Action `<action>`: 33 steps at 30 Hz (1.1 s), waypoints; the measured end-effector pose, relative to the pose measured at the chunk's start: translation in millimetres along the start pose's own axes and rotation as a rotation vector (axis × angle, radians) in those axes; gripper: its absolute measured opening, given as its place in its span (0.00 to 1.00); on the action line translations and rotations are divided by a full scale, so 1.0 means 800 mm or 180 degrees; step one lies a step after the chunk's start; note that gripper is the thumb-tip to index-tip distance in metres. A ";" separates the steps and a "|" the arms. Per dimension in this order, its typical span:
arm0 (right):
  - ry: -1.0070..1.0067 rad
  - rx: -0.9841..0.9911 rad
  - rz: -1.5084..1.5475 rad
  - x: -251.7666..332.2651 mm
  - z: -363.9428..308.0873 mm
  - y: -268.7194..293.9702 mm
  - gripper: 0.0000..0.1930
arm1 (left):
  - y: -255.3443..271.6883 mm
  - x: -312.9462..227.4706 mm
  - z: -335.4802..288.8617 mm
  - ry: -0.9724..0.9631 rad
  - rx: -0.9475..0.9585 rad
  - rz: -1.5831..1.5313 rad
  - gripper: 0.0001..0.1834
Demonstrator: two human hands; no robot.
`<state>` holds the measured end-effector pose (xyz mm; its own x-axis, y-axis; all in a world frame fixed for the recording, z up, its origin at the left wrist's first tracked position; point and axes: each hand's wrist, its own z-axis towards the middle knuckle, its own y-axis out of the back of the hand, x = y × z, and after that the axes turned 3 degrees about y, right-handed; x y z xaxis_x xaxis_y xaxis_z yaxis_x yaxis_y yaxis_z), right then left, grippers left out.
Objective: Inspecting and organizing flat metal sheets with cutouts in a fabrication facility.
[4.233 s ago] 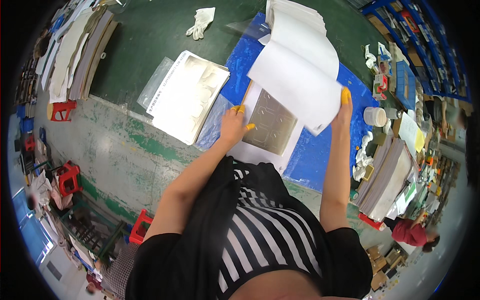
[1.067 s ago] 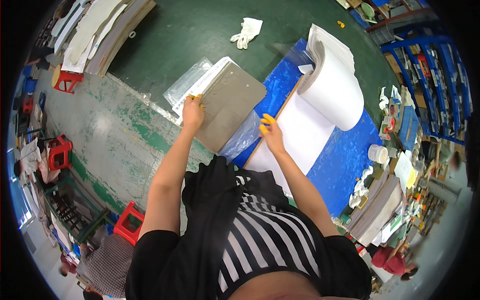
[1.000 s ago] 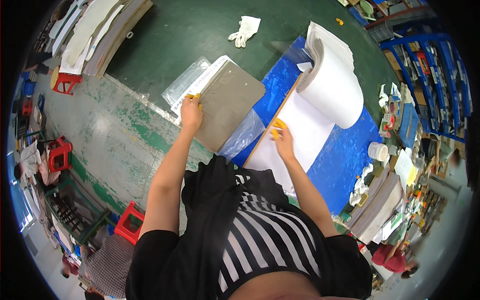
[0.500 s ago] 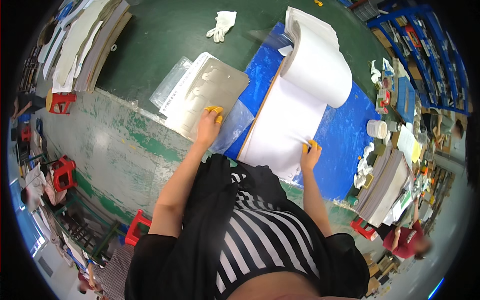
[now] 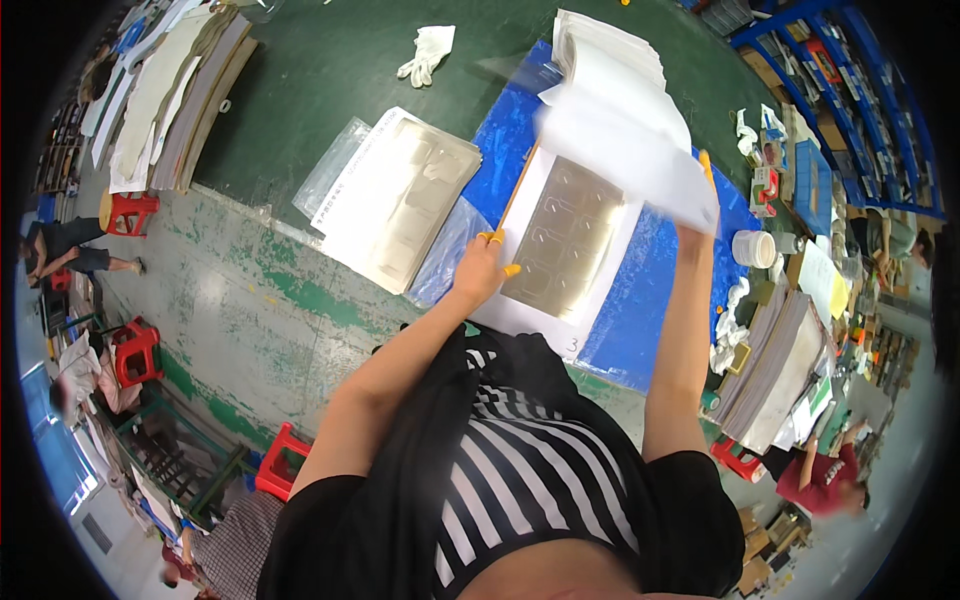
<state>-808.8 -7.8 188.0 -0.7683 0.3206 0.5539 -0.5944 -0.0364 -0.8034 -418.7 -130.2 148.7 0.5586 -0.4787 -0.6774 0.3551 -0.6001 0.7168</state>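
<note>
A thin metal sheet (image 5: 562,235) with pressed outlines lies on a white page (image 5: 622,243) of a thick paper pad. My right hand (image 5: 698,222), yellow covers on its fingertips, grips the edge of a lifted white sheet of paper (image 5: 625,150). That sheet is blurred and arches over the far part of the pad. Beside the pad's left edge is my left hand (image 5: 478,272), also with yellow fingertip covers. Its thumb and fingers are apart, the thumb close to the metal sheet's lower left. Farther left rests a stack of similar metal sheets (image 5: 420,205) with white printed paper.
Beneath the pad is a blue mat (image 5: 650,300) on the green table (image 5: 330,60). A white glove (image 5: 427,54) lies at the back. Clear plastic (image 5: 450,250) sits between stack and pad. On the right stand a white tub (image 5: 752,250) and stacked boards (image 5: 770,370).
My left hand has moved right, from the metal stack to the pad. My right hand has gone up and away with a paper sheet. A metal sheet now shows on the page.
</note>
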 end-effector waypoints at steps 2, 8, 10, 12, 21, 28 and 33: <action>0.0784 -0.1869 -0.0483 -0.043 0.084 -0.110 0.14 | 0.004 -0.001 -0.015 0.0322 -0.0207 0.0557 0.35; 0.0948 -0.2148 -0.1255 -0.032 0.098 -0.070 0.24 | -0.016 0.005 -0.005 0.0286 -0.0171 0.0653 0.38; 0.0753 -0.2109 -0.1427 -0.037 0.082 -0.072 0.23 | -0.007 0.008 -0.002 0.0557 -0.0079 0.0594 0.36; 0.0375 -0.1995 -0.1879 -0.049 0.052 -0.085 0.22 | 0.001 0.016 -0.001 0.0810 0.0018 0.0535 0.35; -0.1357 -0.2453 -0.2295 -0.210 -0.114 -0.132 0.22 | 0.060 0.011 -0.018 0.0971 0.0749 -0.0673 0.19; -0.0970 -0.2535 -0.1125 -0.231 -0.046 -0.261 0.27 | 0.093 -0.115 -0.074 -0.0208 0.0777 -0.1152 0.20; -0.0698 -0.2263 -0.1199 -0.205 -0.039 -0.283 0.22 | 0.132 -0.104 -0.079 -0.0430 0.0088 -0.1039 0.24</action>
<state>-540.3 -22.5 272.2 -0.6206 -0.0024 0.7841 -0.5858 0.6662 -0.4616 -379.8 -113.3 291.2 0.3140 -0.3381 -0.8872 0.4772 -0.7516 0.4554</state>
